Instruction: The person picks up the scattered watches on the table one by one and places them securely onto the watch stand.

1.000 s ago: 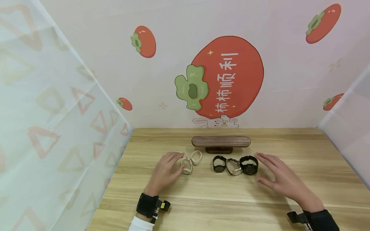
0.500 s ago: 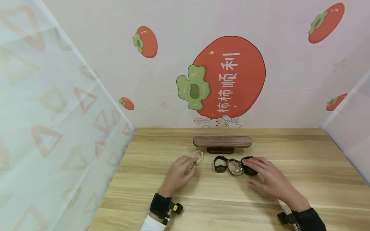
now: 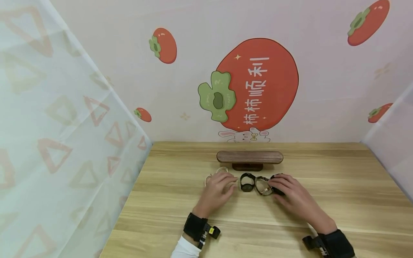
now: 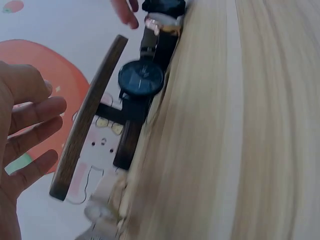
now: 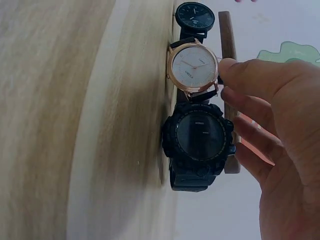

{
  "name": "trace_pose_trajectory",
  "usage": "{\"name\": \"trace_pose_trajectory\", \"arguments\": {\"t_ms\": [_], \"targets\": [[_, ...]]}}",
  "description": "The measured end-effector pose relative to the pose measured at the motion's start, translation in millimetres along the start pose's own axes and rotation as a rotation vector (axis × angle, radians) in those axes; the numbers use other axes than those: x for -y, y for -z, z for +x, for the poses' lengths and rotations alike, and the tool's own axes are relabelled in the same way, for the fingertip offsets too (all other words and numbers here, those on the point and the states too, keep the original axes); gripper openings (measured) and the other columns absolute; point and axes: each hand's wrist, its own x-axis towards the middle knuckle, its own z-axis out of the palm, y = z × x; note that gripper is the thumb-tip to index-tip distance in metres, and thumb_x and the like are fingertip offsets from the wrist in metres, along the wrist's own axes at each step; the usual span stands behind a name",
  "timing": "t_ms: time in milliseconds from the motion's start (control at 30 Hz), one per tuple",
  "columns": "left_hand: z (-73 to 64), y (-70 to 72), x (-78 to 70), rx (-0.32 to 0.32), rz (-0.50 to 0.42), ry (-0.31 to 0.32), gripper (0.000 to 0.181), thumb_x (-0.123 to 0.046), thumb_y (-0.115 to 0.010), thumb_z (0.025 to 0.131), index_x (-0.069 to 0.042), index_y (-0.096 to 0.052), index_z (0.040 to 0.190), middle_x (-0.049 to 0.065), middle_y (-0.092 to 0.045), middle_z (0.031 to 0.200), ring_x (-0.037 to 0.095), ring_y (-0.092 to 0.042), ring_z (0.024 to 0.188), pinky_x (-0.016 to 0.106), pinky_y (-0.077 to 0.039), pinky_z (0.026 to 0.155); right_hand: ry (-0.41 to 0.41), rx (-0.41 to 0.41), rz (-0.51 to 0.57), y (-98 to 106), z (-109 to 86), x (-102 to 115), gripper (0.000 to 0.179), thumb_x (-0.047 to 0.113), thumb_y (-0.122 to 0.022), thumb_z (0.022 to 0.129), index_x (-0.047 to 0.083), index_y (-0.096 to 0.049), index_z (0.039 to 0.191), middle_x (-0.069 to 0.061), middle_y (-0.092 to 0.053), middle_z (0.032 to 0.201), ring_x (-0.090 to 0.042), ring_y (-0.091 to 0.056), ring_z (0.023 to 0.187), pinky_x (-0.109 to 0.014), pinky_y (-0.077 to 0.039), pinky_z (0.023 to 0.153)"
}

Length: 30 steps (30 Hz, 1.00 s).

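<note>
Zero grips: we see left hand (image 3: pixel 215 193), fingers relaxed, just left of round black watch (image 3: pixel 247 187); right hand (image 3: pixel 296 197), fingers loosely bent, nearest chunky black watch (image 5: pixel 199 135), contact unclear. Rose-gold-rimmed watch (image 5: pixel 194 66) between both, on pale wood counter (image 3: pixel 258 225); row parallels long brown wooden stand (image 3: pixel 250 157) behind.

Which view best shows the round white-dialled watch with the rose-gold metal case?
The right wrist view: the rose-gold watch faces the camera, its white dial large and unobstructed. The head view shows it small, beside the right hand; the left wrist view shows it blurred, near the top.
</note>
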Motion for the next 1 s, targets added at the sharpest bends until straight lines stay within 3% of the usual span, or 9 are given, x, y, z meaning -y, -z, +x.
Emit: {"name": "trace_pose_trajectory", "arguments": {"t_ms": [267,500,1000], "targets": [[11.4,-17.5,-14.2,0.041,-0.026,0.003,0.021,-0.013,-0.08,0.095,-0.012,-0.079,0.116,0.002,-0.076,0.117,0.015,-0.07,0.114,0.029,-0.055,0.109,-0.023,0.016,-0.023,-2.4,3.5,0.4,0.047,0.004,-0.094,0.077,0.008,-0.078,0.121,-0.008,-0.075,0.122,-0.034,-0.064,0.122,-0.047,-0.053,0.103],[13.5,-22.4,-21.5,0.097,-0.053,0.037,0.018,-0.015,-0.076,0.099,-0.014,-0.08,0.117,-0.001,-0.075,0.116,0.014,-0.069,0.114,0.029,-0.054,0.109,-0.033,0.015,-0.029,-5.5,6.5,1.4,0.042,0.002,-0.094,0.076,0.01,-0.08,0.115,-0.005,-0.076,0.116,-0.031,-0.065,0.118,-0.047,-0.056,0.1],[9.4,-26.0,-18.6,0.107,-0.083,0.059,0.017,-0.014,-0.075,0.099,-0.014,-0.08,0.115,-0.003,-0.075,0.113,0.013,-0.069,0.111,0.028,-0.056,0.106,-0.047,0.019,-0.041,-13.1,10.1,4.3,0.035,-0.002,-0.093,0.076,0.016,-0.08,0.103,0.002,-0.077,0.106,-0.027,-0.066,0.113,-0.044,-0.059,0.097]]}}
